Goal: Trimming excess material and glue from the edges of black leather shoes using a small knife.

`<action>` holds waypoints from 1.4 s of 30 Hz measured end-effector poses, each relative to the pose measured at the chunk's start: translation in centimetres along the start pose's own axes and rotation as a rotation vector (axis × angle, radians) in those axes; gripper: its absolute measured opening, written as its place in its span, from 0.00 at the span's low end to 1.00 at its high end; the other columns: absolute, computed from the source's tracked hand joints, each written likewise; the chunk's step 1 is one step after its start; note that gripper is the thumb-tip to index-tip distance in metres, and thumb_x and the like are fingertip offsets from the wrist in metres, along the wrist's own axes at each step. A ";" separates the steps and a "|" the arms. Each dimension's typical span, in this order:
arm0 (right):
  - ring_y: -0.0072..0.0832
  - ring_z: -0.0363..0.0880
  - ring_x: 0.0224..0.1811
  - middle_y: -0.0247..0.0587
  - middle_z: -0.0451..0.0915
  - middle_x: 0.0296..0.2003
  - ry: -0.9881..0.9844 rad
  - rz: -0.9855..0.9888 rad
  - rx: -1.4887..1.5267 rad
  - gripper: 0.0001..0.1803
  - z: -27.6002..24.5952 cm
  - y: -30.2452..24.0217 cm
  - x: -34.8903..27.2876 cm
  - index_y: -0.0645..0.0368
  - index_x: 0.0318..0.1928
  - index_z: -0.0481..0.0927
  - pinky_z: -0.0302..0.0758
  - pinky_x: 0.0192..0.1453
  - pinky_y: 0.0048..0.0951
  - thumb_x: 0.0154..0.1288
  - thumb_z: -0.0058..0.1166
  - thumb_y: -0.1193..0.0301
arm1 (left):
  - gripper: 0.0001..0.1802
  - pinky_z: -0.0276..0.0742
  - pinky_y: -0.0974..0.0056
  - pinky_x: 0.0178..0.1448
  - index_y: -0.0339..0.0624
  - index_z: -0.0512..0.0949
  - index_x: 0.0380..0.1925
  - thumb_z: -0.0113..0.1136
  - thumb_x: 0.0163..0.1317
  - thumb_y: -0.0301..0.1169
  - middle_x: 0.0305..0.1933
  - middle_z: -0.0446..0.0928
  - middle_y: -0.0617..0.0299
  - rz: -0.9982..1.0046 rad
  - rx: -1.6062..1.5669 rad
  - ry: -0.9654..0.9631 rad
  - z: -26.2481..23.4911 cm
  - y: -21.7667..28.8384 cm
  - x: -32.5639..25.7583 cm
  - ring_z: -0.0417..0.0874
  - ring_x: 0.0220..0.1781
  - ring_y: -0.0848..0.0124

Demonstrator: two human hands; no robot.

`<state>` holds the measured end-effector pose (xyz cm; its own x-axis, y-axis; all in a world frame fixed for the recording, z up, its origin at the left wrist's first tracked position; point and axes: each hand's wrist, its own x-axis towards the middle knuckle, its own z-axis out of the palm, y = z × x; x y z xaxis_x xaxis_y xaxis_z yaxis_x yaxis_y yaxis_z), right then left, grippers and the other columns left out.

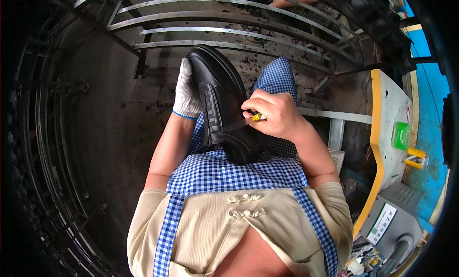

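Note:
A black leather shoe [223,97] rests tilted over my lap, its toe pointing away from me and its heel near my waist. My left hand [187,93], in a white knit glove with a blue cuff edge, is closed on the left side of the shoe near the toe. Bare and curled, my right hand [278,115] grips a knife [256,117] with a yellow handle. Its thin blade points left and lies against the shoe's upper, close to the ankle opening. The glove's fingers are partly hidden behind the shoe.
A metal rack with bars [201,30] stands ahead of me. On the right are a white worktop with a yellow edge [377,133], a green container [400,136], a yellow roll [416,159] and a grey machine housing [389,219]. Dark racking [43,133] lines the left.

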<state>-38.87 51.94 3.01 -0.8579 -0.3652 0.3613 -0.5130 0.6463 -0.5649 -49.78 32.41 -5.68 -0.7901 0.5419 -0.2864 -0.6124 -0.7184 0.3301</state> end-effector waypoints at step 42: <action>0.27 0.74 0.19 0.36 0.72 0.23 0.168 0.107 0.329 0.11 3.2 1.9 -3.1 0.59 0.28 0.71 0.70 0.22 0.24 0.42 0.59 0.76 | 0.33 0.75 0.54 0.61 0.39 0.73 0.56 0.56 0.63 0.56 0.54 0.78 0.53 -0.062 -0.024 -0.005 -0.7 -1.3 0.5 0.79 0.54 0.59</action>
<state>-37.26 52.14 -1.51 -0.9046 -0.1748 0.3888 -0.4258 0.4152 -0.8039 -49.35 33.25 -6.88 -0.7508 0.5878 -0.3014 -0.6595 -0.6933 0.2905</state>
